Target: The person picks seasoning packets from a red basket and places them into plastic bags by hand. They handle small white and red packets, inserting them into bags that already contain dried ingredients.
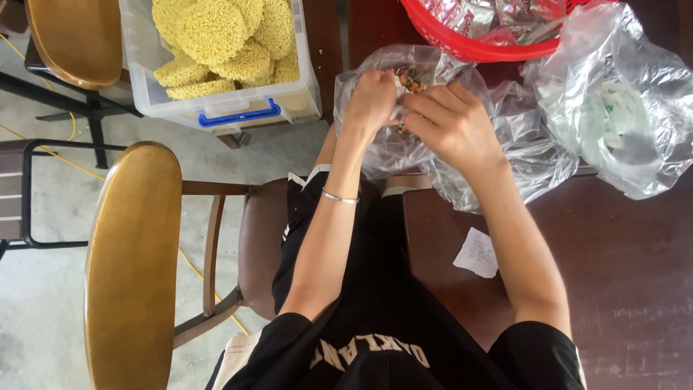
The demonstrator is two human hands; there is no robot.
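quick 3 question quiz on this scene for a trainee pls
1. True or false: the clear plastic bin holds yellow dried noodle blocks.
2. What are the left hand and right hand working on? A) a small packet over a clear plastic bag B) the red basket C) the paper slip
3. Which wrist wears the thin bracelet?

Key: 1 true; 2 A; 3 left.
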